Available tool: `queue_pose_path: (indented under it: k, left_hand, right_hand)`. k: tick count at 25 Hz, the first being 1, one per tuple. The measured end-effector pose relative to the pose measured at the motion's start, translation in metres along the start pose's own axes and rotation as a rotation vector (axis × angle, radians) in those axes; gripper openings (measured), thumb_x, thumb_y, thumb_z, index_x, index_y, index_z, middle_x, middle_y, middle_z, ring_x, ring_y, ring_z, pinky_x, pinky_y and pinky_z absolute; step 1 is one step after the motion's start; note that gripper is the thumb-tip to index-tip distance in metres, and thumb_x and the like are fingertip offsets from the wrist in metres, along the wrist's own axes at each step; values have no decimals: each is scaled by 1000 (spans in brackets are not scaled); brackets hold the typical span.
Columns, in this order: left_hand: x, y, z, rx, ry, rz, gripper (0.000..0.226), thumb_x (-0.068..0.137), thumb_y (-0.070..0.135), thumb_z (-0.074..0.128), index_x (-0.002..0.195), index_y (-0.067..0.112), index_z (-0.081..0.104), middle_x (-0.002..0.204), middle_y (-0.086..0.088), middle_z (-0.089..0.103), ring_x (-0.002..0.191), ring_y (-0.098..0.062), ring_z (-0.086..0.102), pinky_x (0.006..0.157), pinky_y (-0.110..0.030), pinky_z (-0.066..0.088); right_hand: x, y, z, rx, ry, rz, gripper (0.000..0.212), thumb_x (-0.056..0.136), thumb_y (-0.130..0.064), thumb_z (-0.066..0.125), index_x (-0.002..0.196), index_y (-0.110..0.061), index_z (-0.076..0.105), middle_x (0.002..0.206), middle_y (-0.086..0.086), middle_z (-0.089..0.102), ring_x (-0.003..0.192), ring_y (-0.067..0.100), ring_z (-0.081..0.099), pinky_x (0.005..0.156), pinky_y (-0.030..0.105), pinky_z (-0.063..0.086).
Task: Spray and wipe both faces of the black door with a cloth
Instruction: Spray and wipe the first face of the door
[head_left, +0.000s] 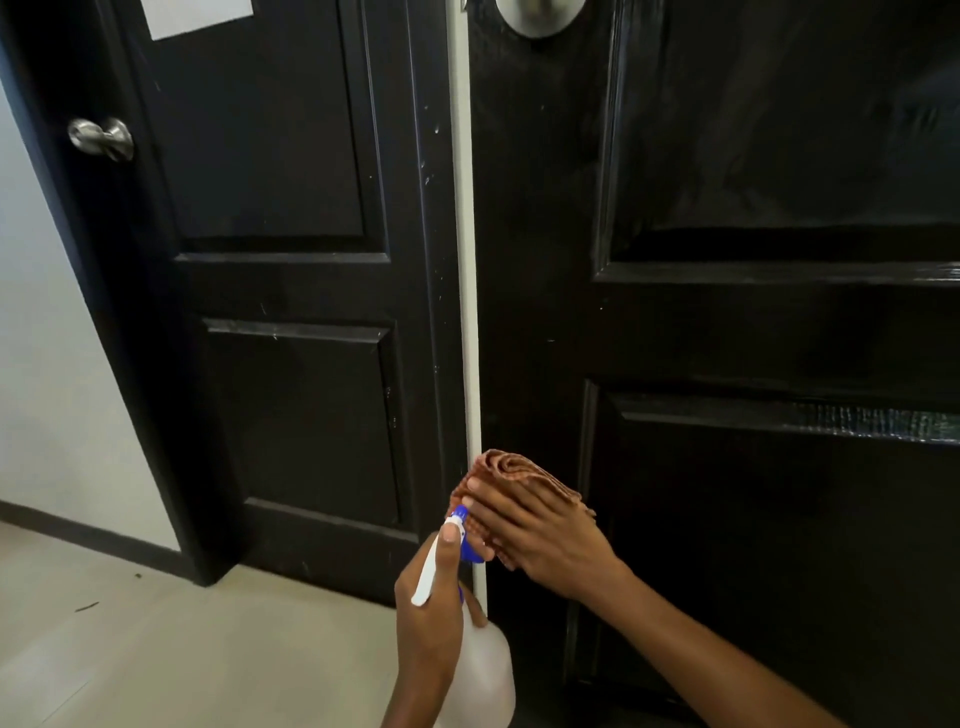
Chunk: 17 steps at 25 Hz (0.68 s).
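The black panelled door (727, 322) fills the right half of the view, its white edge (470, 312) facing me and a silver knob (540, 15) at the top. My right hand (545, 540) grips a folded brown cloth (511, 470) low against the door near its edge. My left hand (431, 608) holds a white spray bottle (491, 670) with a blue nozzle (465, 540), one finger on the white trigger. The nozzle sits right beside the cloth.
A second black door (280, 260) with a silver knob (101, 137) stands at the left, a white sheet (200, 18) stuck near its top. A pale wall (47, 364) with dark baseboard lies further left. Beige floor (182, 649) spreads below.
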<state>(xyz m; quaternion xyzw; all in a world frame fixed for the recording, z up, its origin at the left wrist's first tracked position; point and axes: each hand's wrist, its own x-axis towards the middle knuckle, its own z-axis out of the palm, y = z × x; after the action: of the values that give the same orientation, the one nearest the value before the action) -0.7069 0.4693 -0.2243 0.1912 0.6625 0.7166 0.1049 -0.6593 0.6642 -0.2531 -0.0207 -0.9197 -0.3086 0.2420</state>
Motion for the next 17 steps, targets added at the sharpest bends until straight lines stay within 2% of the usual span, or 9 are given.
queue_pose_path:
  k: [3,5,7,9,10,13,17]
  left_hand:
    - [1,-11,-6,11,-26,-73,61,87,49,46,108,-4,66,97,-19,71,85,-37,67,79,-49,60]
    - [3,-12,-7,31,-34,-143,68,82,54,45,107,-5,67,99,-22,70,87,-44,67,82,-58,57]
    - [3,-7,-5,10,-41,-133,62,87,49,45,108,-6,65,100,-20,69,85,-38,66,75,-47,58]
    - [-2,6,-4,-15,-18,-71,36,96,34,49,105,1,60,92,-11,65,78,-21,61,66,-25,50]
    - [-5,14,-3,-26,-11,-42,29,96,33,50,103,5,58,87,-7,63,75,-18,59,64,-22,47]
    - [-13,34,-3,-22,-66,134,55,82,54,46,94,6,68,83,-5,72,66,-24,64,58,-27,55]
    - [-17,47,-1,-19,-116,262,55,87,53,39,88,8,71,84,1,76,53,-19,65,50,-27,56]
  right_hand:
    - [-17,-1,5,2,3,45,87,96,-44,59,164,-26,8,172,1,1,157,23,7,125,42,4]
    - [-19,0,8,-1,20,56,86,97,-45,58,164,-26,9,172,1,1,157,23,9,124,42,7]
    - [-17,0,8,-13,32,55,86,97,-46,58,164,-26,8,172,1,0,158,22,7,124,42,6]
    - [-17,-2,7,-29,38,52,86,96,-46,58,164,-25,9,172,1,0,158,21,2,125,41,5]
    - [-17,-1,5,-39,49,65,86,96,-45,58,164,-25,10,172,2,1,158,21,1,125,42,4]
    - [-16,10,-12,-46,168,236,81,95,-41,57,163,-24,17,172,5,4,158,24,1,127,46,-1]
    - [-35,59,-41,-83,322,600,67,104,-39,40,164,-21,14,171,9,5,157,34,7,125,56,3]
